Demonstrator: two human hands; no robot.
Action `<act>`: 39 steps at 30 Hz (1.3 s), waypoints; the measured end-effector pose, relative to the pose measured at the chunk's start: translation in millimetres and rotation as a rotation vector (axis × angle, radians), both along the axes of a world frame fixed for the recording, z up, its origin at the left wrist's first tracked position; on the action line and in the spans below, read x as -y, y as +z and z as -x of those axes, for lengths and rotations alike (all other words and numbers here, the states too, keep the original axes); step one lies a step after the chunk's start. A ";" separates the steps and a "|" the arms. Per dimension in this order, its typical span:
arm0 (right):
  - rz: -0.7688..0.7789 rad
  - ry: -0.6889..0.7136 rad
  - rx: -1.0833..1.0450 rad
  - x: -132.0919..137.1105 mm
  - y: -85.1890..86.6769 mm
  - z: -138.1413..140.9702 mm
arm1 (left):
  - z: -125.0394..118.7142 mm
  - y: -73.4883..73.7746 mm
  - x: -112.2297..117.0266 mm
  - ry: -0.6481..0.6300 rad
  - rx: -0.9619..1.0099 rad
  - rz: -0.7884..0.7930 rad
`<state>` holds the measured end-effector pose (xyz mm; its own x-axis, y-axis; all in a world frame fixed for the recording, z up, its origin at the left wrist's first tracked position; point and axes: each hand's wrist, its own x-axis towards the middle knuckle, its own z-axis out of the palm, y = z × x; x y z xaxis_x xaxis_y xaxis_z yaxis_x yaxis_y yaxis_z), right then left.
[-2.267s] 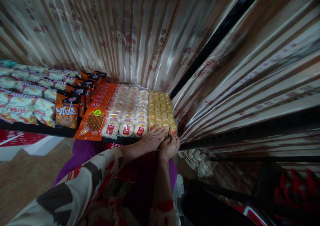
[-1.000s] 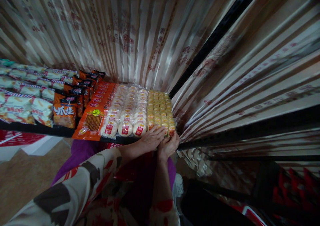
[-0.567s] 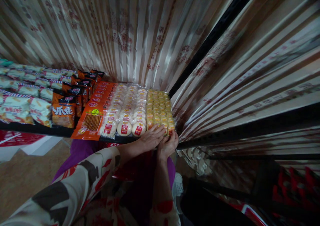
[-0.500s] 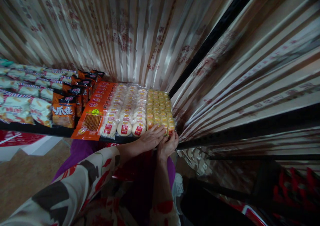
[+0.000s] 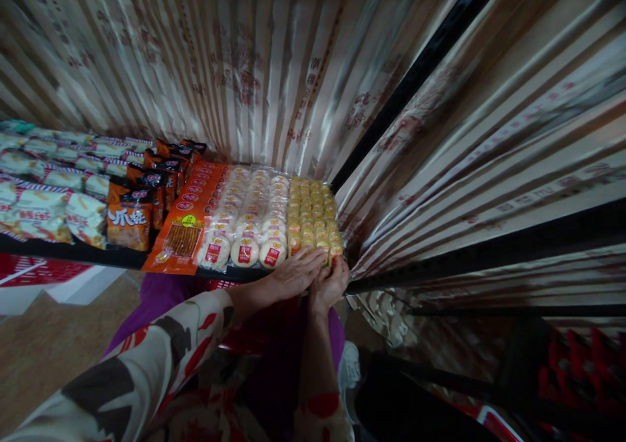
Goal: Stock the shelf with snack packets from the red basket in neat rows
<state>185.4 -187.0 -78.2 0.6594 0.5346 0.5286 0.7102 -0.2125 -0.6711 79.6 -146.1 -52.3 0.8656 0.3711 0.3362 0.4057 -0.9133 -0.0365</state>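
Observation:
A dark shelf (image 5: 98,257) holds rows of packed snacks. At its right end lie packs of small yellow cakes (image 5: 313,215) in clear wrap. My left hand (image 5: 297,274) rests with its fingers stretched over the front pack of yellow cakes. My right hand (image 5: 330,281) is beside it, fingers curled on the front right corner of the same pack. To the left of the yellow cakes lie packs of round white pastries with red labels (image 5: 249,223).
Further left are flat orange packs (image 5: 188,223), brown-orange bags (image 5: 131,218) and pale bags with red-blue edges (image 5: 44,197). A striped shiny curtain (image 5: 254,70) hangs behind and to the right, with a black post (image 5: 415,77). Tan floor (image 5: 44,344) shows below left.
Both hands stay at the front pack of yellow cakes. Only the view has shifted slightly.

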 end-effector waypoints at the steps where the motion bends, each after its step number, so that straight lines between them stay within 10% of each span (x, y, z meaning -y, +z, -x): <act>1: 0.001 0.003 -0.001 0.4 1.4 1.0 | 0.5 -0.4 0.3 -0.001 -0.006 0.004; 15: 0.168 0.237 -0.032 -34.8 47.7 -46.6 | 11.5 2.4 6.8 0.027 0.008 -0.005; 39: 0.131 0.307 -0.398 -53.2 37.9 -51.9 | 3.2 -14.9 2.2 0.016 0.002 -0.008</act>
